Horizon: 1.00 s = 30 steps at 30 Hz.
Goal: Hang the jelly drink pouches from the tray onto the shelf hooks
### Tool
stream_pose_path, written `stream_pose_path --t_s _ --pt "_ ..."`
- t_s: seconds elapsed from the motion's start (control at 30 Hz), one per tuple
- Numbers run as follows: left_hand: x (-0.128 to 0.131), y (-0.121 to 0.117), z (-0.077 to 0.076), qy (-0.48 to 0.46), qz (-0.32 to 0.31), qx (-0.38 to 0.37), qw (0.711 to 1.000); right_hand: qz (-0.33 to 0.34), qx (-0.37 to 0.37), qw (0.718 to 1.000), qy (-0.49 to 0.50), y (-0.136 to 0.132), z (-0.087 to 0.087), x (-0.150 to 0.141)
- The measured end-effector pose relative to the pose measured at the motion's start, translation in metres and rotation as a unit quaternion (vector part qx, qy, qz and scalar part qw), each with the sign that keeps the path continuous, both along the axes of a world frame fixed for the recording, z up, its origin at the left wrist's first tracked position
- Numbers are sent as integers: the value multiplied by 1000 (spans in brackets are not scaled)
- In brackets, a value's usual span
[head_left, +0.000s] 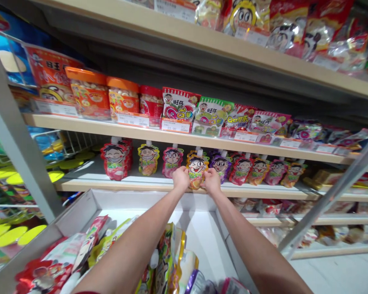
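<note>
An orange spouted jelly pouch (196,170) with a winking cartoon face stands upright at the front edge of the shelf. My left hand (181,179) grips its left side, and my right hand (212,180) pinches its right side. To the left of it stand a pink pouch (172,160), a yellow pouch (148,158) and a red pouch (114,160). Close behind my right hand is a purple pouch (220,164), with several more pouches continuing to the right. Whether the held pouch rests on the shelf board, I cannot tell.
Below my arms a white box (199,228) holds loose pouches (168,253). The shelf above (98,127) carries orange-lidded jars (88,94) and candy bags (213,116). Metal posts (24,118) flank the bay, and a wire rack (6,143) stands at the left.
</note>
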State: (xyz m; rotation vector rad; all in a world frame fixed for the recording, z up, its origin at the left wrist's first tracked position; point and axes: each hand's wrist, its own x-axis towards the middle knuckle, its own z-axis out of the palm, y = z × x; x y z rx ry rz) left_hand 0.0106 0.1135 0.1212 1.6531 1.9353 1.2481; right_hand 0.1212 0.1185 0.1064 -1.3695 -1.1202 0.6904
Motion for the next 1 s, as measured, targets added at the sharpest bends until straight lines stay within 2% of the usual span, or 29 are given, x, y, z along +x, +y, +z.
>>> stream_pose_path --t_s 0.27,0.37,0.43,0.57,0.7,0.83,0.9,1.0 --pt "4 20 0 -9 -10 -20 1000 -35 40 998 -42 34 -14 7" --pt "4 20 2 -18 -26 -24 999 -33 56 995 -71 36 -14 9" --pt "3 14 1 -34 -38 -16 999 -29 59 993 -96 27 -12 10" --pt "-4 -15 -18 -82 -87 2 993 -3 78 984 -158 -14 -13 12" --pt "-17 -69 -42 -62 -183 -28 981 119 65 964 -229 -76 -25 12" --pt "-31 -120 -50 58 -260 -54 962 233 12 930 -284 -131 -45 9" --pt "-38 -136 -49 135 -290 -49 946 249 -12 918 -308 -147 -54 5" --pt "-48 -148 -49 231 -325 -33 916 268 -28 893 -360 -159 -65 0"
